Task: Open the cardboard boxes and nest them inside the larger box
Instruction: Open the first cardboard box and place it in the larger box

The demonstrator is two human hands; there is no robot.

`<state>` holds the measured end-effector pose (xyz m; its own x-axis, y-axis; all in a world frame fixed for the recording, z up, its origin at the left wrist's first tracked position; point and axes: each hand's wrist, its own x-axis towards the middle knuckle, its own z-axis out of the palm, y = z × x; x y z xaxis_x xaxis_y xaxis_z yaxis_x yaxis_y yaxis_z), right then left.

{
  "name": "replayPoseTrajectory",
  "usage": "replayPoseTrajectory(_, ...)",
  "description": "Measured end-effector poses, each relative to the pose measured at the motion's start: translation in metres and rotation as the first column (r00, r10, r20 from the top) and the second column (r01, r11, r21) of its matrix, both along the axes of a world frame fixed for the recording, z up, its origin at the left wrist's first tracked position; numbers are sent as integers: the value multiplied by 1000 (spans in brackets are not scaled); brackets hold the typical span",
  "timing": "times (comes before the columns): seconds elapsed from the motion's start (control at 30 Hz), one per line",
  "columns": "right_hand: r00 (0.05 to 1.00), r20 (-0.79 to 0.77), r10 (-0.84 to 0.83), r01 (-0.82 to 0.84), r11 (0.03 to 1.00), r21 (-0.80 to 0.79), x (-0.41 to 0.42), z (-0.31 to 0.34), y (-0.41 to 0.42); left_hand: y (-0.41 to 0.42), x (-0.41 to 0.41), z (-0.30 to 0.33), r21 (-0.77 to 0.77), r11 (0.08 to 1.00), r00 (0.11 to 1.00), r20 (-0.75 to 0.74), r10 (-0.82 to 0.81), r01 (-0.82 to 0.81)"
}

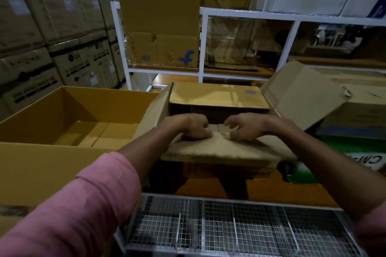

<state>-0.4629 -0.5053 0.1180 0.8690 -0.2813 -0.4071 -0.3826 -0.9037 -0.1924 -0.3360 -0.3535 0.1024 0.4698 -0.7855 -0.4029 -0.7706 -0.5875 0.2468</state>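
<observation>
A brown cardboard box (219, 98) stands in the middle, its far flap lying flat and its right flap (302, 94) raised and tilted outward. My left hand (192, 126) grips the edge of the near flap (219, 149), fingers curled over it. A little to the right on the same flap edge, my right hand (244, 126) hooks it with bent fingers. Left of this box stands a larger yellow-brown box (52, 160), open, with only its folded bottom flaps visible inside.
Stacked printed cartons (52, 27) fill the left wall. A white metal shelf frame (202, 44) behind holds an open box with a blue logo (163, 48). More boxes and a green one (344, 146) lie right. A wire mesh rack (229, 227) runs along the front.
</observation>
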Motion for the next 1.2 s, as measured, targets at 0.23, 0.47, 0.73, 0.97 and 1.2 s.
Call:
replayPoseTrajectory(0.23, 966, 258, 22, 17, 989, -148, 0, -76, -4, 6, -2, -71, -233, 972, 967, 249, 60, -1)
replayPoseTrajectory(0.47, 879, 471, 71, -1, 989, -147, -4, -102, -10, 8, 3, -82, -331, 940, 929, 368, 47, 84)
replayPoseTrajectory(0.73, 889, 448, 92, -86, 996, -34, -7, -103, -24, 7, 15, -83, -342, 939, 974, 225, 36, 45)
replayPoseTrajectory(0.97, 898, 426, -108, 37, 984, 173, 22, -98, -31, -15, 20, -88, -417, 905, 974, 158, 162, -82)
replayPoseTrajectory(1.2, 989, 134, -67, 60, 997, 57, 106, -109, -88, -58, 64, -85, -308, 943, 981, 101, 164, -126)
